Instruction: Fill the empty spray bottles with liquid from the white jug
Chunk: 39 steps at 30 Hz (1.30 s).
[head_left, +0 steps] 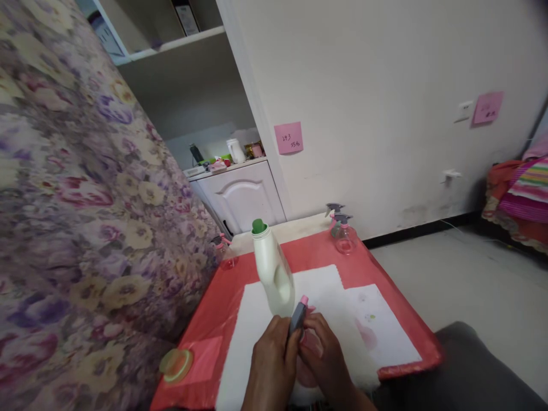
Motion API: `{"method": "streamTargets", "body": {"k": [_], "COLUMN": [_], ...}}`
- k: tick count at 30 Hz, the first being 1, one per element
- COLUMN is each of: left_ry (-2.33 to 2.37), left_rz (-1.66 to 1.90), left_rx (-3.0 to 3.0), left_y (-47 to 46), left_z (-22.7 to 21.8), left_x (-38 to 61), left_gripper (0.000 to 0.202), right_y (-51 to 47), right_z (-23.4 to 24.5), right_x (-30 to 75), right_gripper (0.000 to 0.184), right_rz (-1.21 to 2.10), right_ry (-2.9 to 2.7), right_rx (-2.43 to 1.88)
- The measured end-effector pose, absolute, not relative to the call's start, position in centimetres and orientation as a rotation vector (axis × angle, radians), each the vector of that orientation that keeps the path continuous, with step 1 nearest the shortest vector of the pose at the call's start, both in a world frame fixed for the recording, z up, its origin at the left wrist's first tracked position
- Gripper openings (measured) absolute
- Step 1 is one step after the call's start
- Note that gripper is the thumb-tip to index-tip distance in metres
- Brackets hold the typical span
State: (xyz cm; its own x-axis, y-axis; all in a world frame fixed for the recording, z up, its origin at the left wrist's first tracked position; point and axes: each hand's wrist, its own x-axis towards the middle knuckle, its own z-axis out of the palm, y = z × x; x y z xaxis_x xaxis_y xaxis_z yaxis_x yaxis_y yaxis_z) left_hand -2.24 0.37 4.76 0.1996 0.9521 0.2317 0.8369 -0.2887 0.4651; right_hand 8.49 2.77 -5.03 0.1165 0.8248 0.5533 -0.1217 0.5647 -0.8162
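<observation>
Low over the front of the table, both hands are closed around a clear spray bottle with a grey and pink spray head (298,317). My left hand (270,355) grips the head from the left. Fingers of my right hand (324,353) wrap round near its neck on the other side, and they hide part of the bottle. Just beyond stands a large pale green jug (274,274), upright and uncapped, with a green spout at its mouth. Beneath everything lie white paper sheets (319,279).
A round yellow-green lid (176,365) lies at the red table's (205,319) left front. One spray bottle (225,254) stands at the back left, others (345,238) at the back right. A floral curtain (98,228) borders the left side; a wall (363,114) stands behind.
</observation>
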Motion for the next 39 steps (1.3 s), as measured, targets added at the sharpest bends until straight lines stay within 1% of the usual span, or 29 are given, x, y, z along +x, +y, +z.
{"method": "streamTargets", "body": {"k": [7,11,15,18,22,24,27,30,35,39], "left_ry": [1.771,1.807,1.901,1.964,1.98,1.987,2.007,2.02,1.979,1.998], "left_rz": [0.678,0.665,0.604,0.552,0.513,0.504,0.484,0.481,0.533,0.525], "left_rx": [2.247,2.227,2.198,2.189,2.16,2.154,2.16,2.162,2.166,2.151], "left_y": [0.1,-0.1,-0.4,-0.6,-0.8,-0.8,-0.9,-0.9,-0.9,-0.8], "left_z": [4.9,5.3,5.9,6.1,6.4,6.5,6.5,6.5,6.3,6.1], "left_x": [-2.2,-2.0,-1.9,-1.8,-1.5,-1.4,-1.3,-1.4,-1.5,-1.6], "left_gripper": [0.025,0.025,0.025,0.026,0.027,0.027,0.026,0.025,0.028,0.027], "right_y": [2.6,2.7,2.4,2.3,2.5,2.6,2.7,2.5,2.4,2.5], "right_z": [-5.2,-4.8,-4.1,-4.1,-4.3,-4.3,-4.3,-4.4,-4.6,-4.3], "right_x": [9.4,9.7,9.1,8.7,9.4,9.6,9.1,8.3,9.0,9.2], "right_gripper": [0.029,0.027,0.022,0.025,0.031,0.028,0.019,0.02,0.029,0.019], "right_rz": [0.907,0.98,1.037,1.018,0.995,0.995,1.009,0.991,0.994,0.971], "right_ry": [-1.405,-1.373,-1.245,-1.185,-1.353,-1.392,-1.285,-1.201,-1.354,-1.314], "right_rx": [-0.704,-0.686,-0.803,-0.823,-0.718,-0.716,-0.785,-0.8,-0.68,-0.782]}}
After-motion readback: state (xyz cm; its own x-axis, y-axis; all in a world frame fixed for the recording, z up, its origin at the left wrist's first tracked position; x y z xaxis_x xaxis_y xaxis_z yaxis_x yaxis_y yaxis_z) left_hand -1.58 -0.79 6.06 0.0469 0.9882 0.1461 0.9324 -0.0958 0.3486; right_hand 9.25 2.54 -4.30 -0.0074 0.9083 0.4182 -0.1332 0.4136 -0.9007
